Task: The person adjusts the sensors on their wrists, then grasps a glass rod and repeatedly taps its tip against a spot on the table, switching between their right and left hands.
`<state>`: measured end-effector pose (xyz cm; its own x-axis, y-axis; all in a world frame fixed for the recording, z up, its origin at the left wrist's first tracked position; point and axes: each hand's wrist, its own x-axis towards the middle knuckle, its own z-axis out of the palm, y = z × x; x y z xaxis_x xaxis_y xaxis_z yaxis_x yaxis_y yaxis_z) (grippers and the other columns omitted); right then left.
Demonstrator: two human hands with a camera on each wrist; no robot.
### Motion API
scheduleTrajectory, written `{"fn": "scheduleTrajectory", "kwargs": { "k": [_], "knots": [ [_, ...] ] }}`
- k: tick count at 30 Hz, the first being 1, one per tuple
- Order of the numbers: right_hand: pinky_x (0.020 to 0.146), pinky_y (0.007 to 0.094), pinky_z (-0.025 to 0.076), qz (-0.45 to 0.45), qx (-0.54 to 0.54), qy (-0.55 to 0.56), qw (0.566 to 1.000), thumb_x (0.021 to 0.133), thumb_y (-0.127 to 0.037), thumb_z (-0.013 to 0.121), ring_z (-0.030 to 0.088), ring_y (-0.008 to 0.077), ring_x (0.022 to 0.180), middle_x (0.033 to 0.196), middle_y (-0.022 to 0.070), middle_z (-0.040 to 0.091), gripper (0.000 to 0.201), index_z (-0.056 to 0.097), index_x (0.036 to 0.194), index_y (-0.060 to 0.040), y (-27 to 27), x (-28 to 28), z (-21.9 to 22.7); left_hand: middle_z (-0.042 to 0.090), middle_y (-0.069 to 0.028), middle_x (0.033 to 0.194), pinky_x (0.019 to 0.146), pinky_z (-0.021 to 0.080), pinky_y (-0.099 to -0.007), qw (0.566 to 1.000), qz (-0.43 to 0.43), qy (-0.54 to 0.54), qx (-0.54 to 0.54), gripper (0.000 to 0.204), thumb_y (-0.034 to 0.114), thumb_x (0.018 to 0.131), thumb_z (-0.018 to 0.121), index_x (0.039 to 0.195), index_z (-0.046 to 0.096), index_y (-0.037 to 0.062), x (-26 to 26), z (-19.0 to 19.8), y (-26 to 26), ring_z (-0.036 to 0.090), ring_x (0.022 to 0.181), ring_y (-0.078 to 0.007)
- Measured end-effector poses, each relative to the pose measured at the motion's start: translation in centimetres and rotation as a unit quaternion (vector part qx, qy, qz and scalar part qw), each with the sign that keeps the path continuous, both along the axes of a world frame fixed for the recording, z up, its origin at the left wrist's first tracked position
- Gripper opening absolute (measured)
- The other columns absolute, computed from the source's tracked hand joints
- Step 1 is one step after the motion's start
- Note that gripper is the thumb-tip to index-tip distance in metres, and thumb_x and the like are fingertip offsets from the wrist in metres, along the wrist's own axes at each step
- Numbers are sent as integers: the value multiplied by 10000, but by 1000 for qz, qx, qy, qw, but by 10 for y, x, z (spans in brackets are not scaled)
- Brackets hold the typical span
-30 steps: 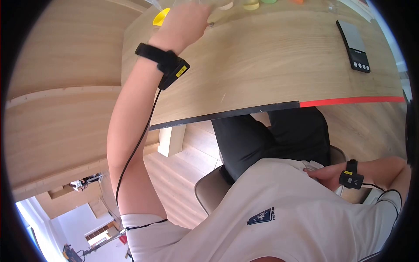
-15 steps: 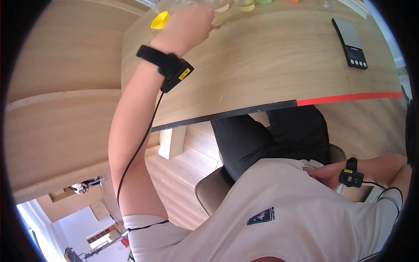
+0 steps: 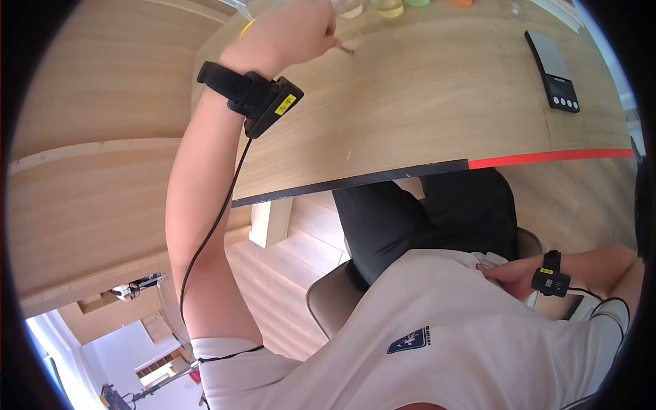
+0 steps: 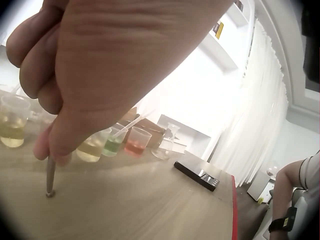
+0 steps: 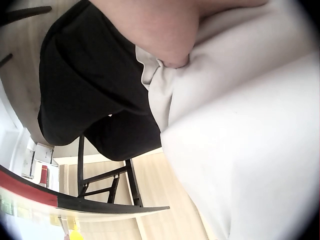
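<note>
My left hand is over the far left of the table, palm down with curled fingers. In the left wrist view its thumb and forefinger pinch a thin metal rod, whose lower end is at the tabletop. A yellow rim shows beside that hand, mostly covered by it. Beyond the pinch are cups of yellowish liquid, green liquid and red liquid. Against the hem of the light shirt rests my right hand, its thumb on the cloth; its other fingers are mostly hidden.
A black digital scale lies on the right of the table, and a glass flask stands behind it to the left. Black and red tape runs along the near edge. A wooden panel is at the left.
My left hand has shifted slightly, covering more of the yellow rim. More of the metal rod shows past its fingers, its end lying farther right and nearer me. The right hand has stayed in place.
</note>
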<state>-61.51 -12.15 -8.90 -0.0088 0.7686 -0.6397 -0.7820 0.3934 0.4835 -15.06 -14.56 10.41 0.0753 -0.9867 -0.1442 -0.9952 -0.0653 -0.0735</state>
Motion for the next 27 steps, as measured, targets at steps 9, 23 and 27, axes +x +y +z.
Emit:
{"fn": "scheduleTrajectory", "kwargs": {
  "k": [9,23,27],
  "knots": [
    [1200,422,324,3,2,-2,1000,1022,-591,494,425,194,1424,1566,38,444,630,482,1464,-142,-1,4,8,708,-224,791,720,549,-501,987,-23,-47,-150,223,233,857,719,791,752,22,-24,-22,-16,701,777,-406],
    [1189,405,339,-1,-11,21,1000,1051,-538,475,463,176,1382,1514,24,510,534,535,1405,-142,-1,4,7,721,-212,809,687,588,-423,987,-129,-91,-30,147,123,884,625,840,714,13,-52,-17,-15,732,793,-347],
    [1186,401,343,-9,-10,21,1000,1057,-518,478,470,177,1377,1504,19,520,516,539,1403,-141,-2,3,4,728,-222,810,692,590,-390,973,-128,-115,-151,132,78,844,673,848,743,-33,-46,-32,-10,743,796,-300]
  ]
}}
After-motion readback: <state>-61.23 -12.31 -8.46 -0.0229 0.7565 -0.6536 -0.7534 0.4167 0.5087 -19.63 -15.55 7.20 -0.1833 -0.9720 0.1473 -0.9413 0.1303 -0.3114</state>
